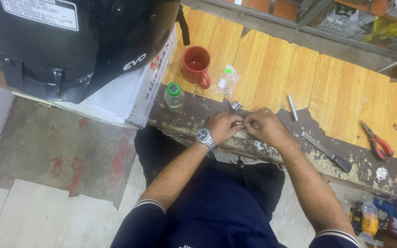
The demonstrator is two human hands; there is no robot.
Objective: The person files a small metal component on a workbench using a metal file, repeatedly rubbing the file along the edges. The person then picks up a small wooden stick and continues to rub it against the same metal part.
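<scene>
Fingers of both hands pinched on small brass part (240, 123) at bench edge (272, 151). Left hand (221, 127) grips left end, right hand (266, 128) right end. Part axis horizontal, spans gap between fingertips. Both equally near. Metal tube (292, 107) just beyond right hand, untouched.

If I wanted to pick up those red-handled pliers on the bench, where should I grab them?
Probably by the red handles, coming from above: the pliers lie flat on the workbench, handles splayed toward the near right, metal nose pointing away to the upper left.
</scene>
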